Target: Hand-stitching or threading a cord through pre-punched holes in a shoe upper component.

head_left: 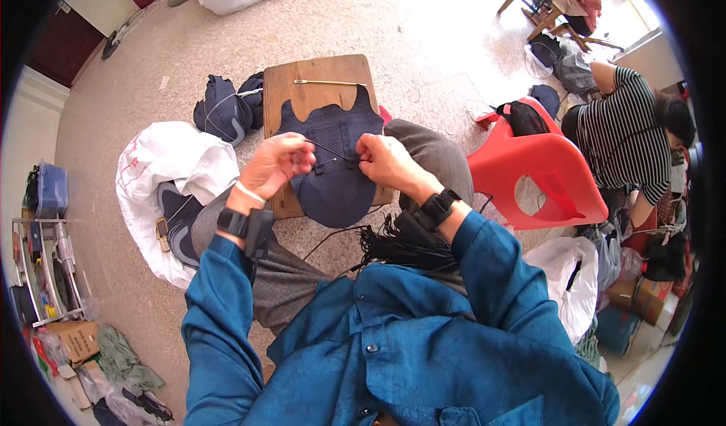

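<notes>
A navy mesh piece shaped like a flat shoe upper (336, 199) lies over the near part of a small wooden stool (333, 69) in front of me. Dark cord (327, 151) runs across its middle between my hands. My left hand (278, 165) pinches one end of this cord at the piece's left side. On the right, my right hand (387, 160) has its fingers pressed together at the cord, low over the mesh. A thin light metal tip (327, 161) shows between the hands; its kind is unclear. Near the stool's far edge rests a long metal needle (325, 82).
Dark bundled pieces (223, 108) lie left of the stool, beside a white plastic bag (174, 158). Black cords (393, 244) hang by my right knee. A red plastic chair (541, 176) stands right, near a bent-over person in stripes (628, 131). Another person sits far right.
</notes>
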Action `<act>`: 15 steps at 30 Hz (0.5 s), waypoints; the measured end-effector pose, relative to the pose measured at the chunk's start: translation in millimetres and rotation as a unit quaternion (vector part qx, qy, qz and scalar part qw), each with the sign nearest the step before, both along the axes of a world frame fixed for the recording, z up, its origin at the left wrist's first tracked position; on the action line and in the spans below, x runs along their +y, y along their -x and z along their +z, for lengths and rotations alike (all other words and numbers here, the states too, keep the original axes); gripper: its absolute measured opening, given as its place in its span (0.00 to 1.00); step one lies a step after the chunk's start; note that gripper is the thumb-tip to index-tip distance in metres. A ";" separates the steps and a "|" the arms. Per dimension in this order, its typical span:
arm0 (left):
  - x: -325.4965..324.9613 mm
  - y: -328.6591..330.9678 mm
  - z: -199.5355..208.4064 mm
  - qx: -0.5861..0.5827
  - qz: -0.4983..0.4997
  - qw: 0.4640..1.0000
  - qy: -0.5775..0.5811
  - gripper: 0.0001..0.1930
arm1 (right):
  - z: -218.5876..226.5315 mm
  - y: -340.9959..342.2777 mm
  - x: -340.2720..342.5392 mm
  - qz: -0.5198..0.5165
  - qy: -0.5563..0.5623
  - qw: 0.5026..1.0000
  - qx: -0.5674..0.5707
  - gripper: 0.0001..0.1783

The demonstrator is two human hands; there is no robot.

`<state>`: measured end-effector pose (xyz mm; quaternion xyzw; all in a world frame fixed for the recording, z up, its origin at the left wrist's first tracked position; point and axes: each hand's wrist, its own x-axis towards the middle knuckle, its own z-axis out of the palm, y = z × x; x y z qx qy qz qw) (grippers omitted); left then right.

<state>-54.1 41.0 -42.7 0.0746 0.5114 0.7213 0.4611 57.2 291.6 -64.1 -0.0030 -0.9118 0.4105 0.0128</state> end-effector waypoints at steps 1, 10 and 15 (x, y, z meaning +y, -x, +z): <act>-11.6 -2.2 -4.7 -0.060 0.067 0.988 -0.122 0.09 | -0.4 0.2 -0.5 0.002 0.001 1.000 -0.001 0.09; -12.5 -43.8 -49.0 -0.143 0.215 0.949 -0.182 0.07 | 8.2 -9.9 5.7 -0.001 0.062 0.996 -0.069 0.06; -4.4 -47.0 -45.1 -0.076 0.233 0.959 -0.143 0.08 | 5.3 -56.8 8.2 -0.038 -0.042 0.998 -0.007 0.05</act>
